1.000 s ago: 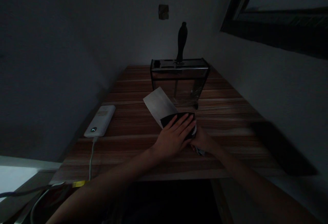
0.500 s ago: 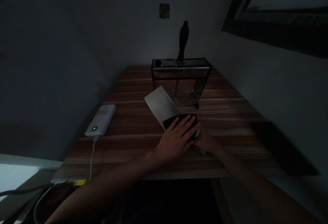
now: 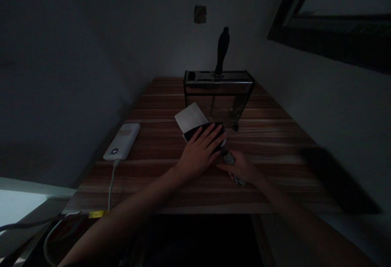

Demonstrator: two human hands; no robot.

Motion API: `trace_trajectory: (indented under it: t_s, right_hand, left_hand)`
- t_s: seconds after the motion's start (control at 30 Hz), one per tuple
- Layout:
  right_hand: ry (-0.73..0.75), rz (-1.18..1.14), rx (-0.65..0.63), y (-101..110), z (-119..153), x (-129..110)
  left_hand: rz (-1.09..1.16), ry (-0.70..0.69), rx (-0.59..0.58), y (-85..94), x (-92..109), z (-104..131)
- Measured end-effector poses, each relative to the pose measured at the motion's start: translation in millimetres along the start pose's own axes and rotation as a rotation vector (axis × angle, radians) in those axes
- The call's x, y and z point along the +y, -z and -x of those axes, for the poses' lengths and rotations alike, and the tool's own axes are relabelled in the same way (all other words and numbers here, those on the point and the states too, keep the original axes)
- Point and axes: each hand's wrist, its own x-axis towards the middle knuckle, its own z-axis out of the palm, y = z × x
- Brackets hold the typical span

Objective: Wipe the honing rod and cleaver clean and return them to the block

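A flat, rectangular light-grey blade, seemingly a cleaver's (image 3: 192, 117), lies slantwise above the middle of the tabletop. Its grey handle (image 3: 229, 158) points to the lower right. My right hand (image 3: 245, 168) is closed around that handle, whose end sticks out below the fingers. Across the blade lies a black cloth-like piece (image 3: 191, 132), its material hard to make out in the dark. My left hand (image 3: 197, 151) rests flat on this piece with fingers stretched and apart; the thumb is hidden. Part of the blade is covered by the black piece and the hand.
Behind the blade stands a knife holder (image 3: 249, 82) with one black-handled knife (image 3: 222, 47) upright in it. A white power bank (image 3: 124, 140) with a cable lies left on the wood-patterned table (image 3: 146, 136). Walls border the table; a dark panel (image 3: 339, 179) is at right.
My left hand and the black piece have slid up and left along the blade, covering more of it. The handle in my right hand now shows more.
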Motion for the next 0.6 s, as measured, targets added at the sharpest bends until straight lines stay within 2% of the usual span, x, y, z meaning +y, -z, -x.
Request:
trace_trajectory:
  t_s: [0.13,0.27,0.47,0.6]
  right_hand:
    - [-0.021,-0.050,-0.017,-2,0,0]
    - [-0.035,-0.052,-0.043,-2,1,0]
    - [-0.033,-0.063,-0.071,-1,2,-3]
    - [-0.047,-0.044,-0.070,-1,3,-4]
  left_hand:
    - [-0.015,0.133,0.079,5.0,-28,-4]
    - [-0.027,0.202,0.109,7.5,-49,-4]
    - [-0.007,0.271,0.161,10.3,-67,-3]
    - [0.000,0.264,0.171,11.5,-71,-2]
